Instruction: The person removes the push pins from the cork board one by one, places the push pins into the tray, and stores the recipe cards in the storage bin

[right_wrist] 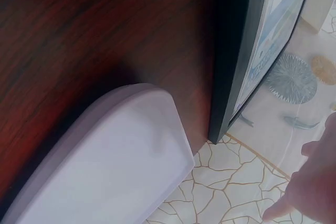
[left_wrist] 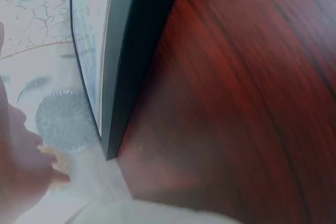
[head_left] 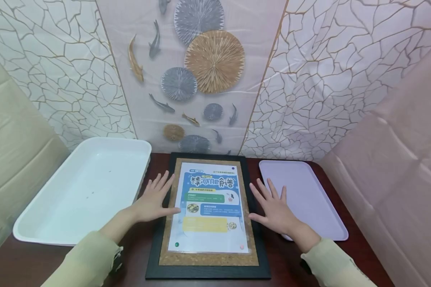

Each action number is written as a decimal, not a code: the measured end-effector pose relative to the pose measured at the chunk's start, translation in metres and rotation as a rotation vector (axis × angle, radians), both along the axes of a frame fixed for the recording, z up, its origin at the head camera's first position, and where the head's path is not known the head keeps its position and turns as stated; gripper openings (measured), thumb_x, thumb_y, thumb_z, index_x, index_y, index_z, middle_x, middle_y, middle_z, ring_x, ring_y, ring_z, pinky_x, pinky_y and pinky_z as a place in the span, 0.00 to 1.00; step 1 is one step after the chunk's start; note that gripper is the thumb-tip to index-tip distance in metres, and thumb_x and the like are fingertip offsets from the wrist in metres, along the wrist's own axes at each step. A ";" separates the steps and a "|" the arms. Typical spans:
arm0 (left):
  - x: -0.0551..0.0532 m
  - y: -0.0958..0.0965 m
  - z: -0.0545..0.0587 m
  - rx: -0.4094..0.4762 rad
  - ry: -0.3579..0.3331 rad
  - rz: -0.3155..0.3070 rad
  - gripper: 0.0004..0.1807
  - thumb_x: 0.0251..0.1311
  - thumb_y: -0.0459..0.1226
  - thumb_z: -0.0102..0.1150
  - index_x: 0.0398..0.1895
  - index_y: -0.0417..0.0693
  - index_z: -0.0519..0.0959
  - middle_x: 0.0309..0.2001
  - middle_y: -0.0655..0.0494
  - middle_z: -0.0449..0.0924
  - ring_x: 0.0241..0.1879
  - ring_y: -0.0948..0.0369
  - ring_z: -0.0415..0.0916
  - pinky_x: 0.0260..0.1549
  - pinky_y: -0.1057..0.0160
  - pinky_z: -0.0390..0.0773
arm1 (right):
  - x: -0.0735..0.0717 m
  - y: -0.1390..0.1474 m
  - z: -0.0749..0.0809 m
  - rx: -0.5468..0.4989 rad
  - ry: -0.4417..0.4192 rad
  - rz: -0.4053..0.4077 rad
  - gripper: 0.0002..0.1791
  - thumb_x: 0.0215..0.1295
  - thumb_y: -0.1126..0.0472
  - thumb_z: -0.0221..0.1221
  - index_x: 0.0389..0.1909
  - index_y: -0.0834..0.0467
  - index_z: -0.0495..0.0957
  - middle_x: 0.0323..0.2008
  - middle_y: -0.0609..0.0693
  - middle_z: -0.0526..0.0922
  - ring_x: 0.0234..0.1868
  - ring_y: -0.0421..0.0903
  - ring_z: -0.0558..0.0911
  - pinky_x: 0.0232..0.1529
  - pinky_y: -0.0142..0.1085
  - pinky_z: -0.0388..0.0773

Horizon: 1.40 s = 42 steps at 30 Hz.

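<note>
A black-framed cork board (head_left: pixel 208 260) lies on the table between my hands. On it is a blue and white printed poster (head_left: pixel 210 239) with large lettering and food pictures. A green pushpin (head_left: pixel 177 244), a pink pushpin (head_left: pixel 242 247) and a dark blue pushpin (head_left: pixel 233 168) sit at three of its corners. Over the board's left edge, my left hand (head_left: pixel 151 203) spreads its fingers, the thumb reaching toward the poster. My right hand (head_left: pixel 275 212) spreads likewise by the right edge. Neither hand holds anything; whether they touch the frame I cannot tell.
To the left stands a large white tray (head_left: pixel 32 235) with raised walls. A shallower pale lilac tray (head_left: pixel 319 199) lies at the right, partly under my right hand. Patterned cloth (head_left: pixel 215 119) hangs behind the dark red wooden table (head_left: pixel 359 259), and beige panels flank it.
</note>
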<state>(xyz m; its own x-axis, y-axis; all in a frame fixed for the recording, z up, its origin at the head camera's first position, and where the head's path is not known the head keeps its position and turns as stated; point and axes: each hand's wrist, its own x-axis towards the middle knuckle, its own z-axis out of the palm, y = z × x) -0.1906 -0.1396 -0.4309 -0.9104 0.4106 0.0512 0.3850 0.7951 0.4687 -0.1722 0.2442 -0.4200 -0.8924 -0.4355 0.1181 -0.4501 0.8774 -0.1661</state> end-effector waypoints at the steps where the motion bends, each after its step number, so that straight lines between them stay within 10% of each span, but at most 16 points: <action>1: -0.002 0.002 -0.001 0.034 -0.040 0.013 0.55 0.51 0.56 0.62 0.74 0.43 0.43 0.74 0.39 0.36 0.72 0.38 0.33 0.65 0.33 0.40 | 0.000 0.000 0.001 0.003 0.000 0.000 0.49 0.55 0.42 0.61 0.73 0.52 0.48 0.74 0.59 0.45 0.73 0.65 0.37 0.60 0.72 0.26; 19: -0.029 0.030 -0.020 0.437 -0.457 0.102 0.49 0.61 0.51 0.51 0.74 0.42 0.34 0.74 0.41 0.37 0.73 0.43 0.36 0.68 0.41 0.45 | 0.003 -0.001 0.000 0.018 0.025 -0.052 0.46 0.57 0.40 0.58 0.73 0.51 0.50 0.73 0.59 0.48 0.73 0.64 0.41 0.61 0.71 0.31; 29: -0.038 0.042 -0.017 0.762 -0.616 0.312 0.42 0.65 0.54 0.42 0.74 0.44 0.40 0.72 0.41 0.47 0.73 0.46 0.43 0.69 0.44 0.43 | 0.001 -0.001 -0.002 0.015 0.027 -0.058 0.46 0.58 0.42 0.59 0.73 0.52 0.50 0.74 0.59 0.47 0.73 0.65 0.42 0.61 0.71 0.30; 42: -0.056 0.041 -0.019 0.530 -0.508 0.458 0.33 0.64 0.40 0.48 0.69 0.36 0.54 0.67 0.37 0.60 0.67 0.44 0.59 0.63 0.46 0.63 | -0.004 -0.016 0.001 -0.003 0.076 -0.043 0.41 0.58 0.41 0.58 0.69 0.54 0.59 0.72 0.60 0.53 0.72 0.65 0.46 0.62 0.70 0.35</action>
